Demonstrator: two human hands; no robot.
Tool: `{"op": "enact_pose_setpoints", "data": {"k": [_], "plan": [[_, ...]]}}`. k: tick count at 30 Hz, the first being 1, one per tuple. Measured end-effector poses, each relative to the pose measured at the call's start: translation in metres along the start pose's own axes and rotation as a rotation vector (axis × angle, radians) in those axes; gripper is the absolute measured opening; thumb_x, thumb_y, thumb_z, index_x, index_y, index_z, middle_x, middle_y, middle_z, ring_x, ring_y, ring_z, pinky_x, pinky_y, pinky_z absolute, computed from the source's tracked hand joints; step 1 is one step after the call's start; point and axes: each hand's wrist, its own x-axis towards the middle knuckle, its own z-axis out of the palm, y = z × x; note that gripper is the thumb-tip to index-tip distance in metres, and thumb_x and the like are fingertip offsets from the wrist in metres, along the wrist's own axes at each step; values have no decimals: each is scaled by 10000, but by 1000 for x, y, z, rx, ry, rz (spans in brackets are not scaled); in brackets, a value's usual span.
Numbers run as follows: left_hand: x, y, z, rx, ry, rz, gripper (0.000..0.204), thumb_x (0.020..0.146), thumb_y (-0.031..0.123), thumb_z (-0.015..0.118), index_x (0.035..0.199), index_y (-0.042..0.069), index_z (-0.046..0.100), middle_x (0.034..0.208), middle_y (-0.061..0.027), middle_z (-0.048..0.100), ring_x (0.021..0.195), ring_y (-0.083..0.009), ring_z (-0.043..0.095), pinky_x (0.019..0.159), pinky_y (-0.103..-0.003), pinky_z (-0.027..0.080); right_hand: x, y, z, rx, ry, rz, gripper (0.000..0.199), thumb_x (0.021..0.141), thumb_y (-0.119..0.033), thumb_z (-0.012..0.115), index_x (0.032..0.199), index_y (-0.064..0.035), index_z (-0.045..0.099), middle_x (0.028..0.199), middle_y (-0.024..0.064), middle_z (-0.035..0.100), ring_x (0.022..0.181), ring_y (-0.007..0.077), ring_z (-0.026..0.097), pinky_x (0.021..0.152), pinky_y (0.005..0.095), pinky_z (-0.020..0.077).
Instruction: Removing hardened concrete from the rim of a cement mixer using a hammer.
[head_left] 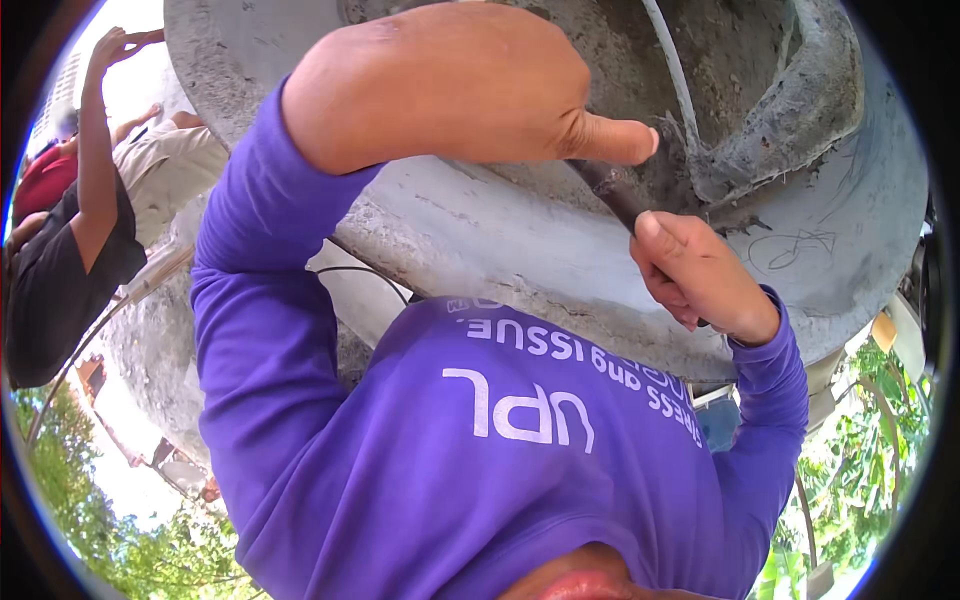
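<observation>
My right hand (705, 270) is closed around the near end of a dark, rod-like handle (615, 190). The handle slants up and left, passing beneath my left hand (490, 85). That hand lies across it, thumb stretched to the right and the other fingers hidden behind; it appears to grip the upper part. Whatever is at the handle's far end is out of sight. Just beyond both hands is the opening of a large, round grey drum (840, 205), crusted with cement. A thick curved blade (790, 120) and a thin pale rod (672, 60) show inside it.
A person in a black shirt (75, 290) stands at the left with an arm raised. Another in red (50, 180) is behind. The drum's pale rim (500, 235) crosses close to my chest. A dark cable (360, 270) curves below it, and leafy plants (850, 470) stand at the right.
</observation>
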Motion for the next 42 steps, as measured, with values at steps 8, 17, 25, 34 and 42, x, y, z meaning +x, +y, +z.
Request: {"op": "enact_pose_setpoints", "data": {"k": [8, 17, 25, 34, 42], "plan": [[-1, 3, 41, -263, -411, 72, 731, 922, 625, 308, 774, -7, 644, 633, -207, 556, 624, -390, 522, 630, -449, 434, 2, 12, -2, -453, -97, 39, 534, 983, -501, 398, 724, -41, 478, 564, -3, 436, 490, 96, 436, 456, 282, 383], [13, -14, 23, -504, -280, -13, 714, 931, 580, 266, 1028, -2, 667, 693, -144, 583, 733, -280, 551, 724, -372, 429, -3, 13, -11, -239, -37, -113, 528, 988, -502, 383, 729, -51, 476, 575, -11, 423, 493, 86, 416, 447, 260, 360], [21, -11, 33, -385, -558, -250, 676, 933, 571, 261, 1099, 61, 673, 878, -135, 666, 693, -241, 534, 697, -357, 438, 12, 11, -5, -107, -182, 170, 541, 966, -565, 357, 708, -95, 434, 508, -35, 363, 377, 65, 339, 344, 237, 312], [30, -7, 28, -451, -657, -139, 662, 925, 561, 276, 1126, 70, 671, 1039, -122, 664, 782, -235, 572, 671, -312, 476, 20, 23, -2, -11, -228, 216, 552, 955, -581, 369, 700, -97, 439, 525, -22, 406, 367, 61, 351, 326, 238, 309], [32, 1, -11, -324, -328, -310, 588, 901, 554, 347, 824, 36, 614, 753, -127, 601, 724, -255, 618, 715, -382, 488, 6, 5, -18, -81, -91, 169, 537, 950, -572, 396, 676, -110, 424, 496, -34, 366, 364, 61, 342, 330, 238, 304]]}}
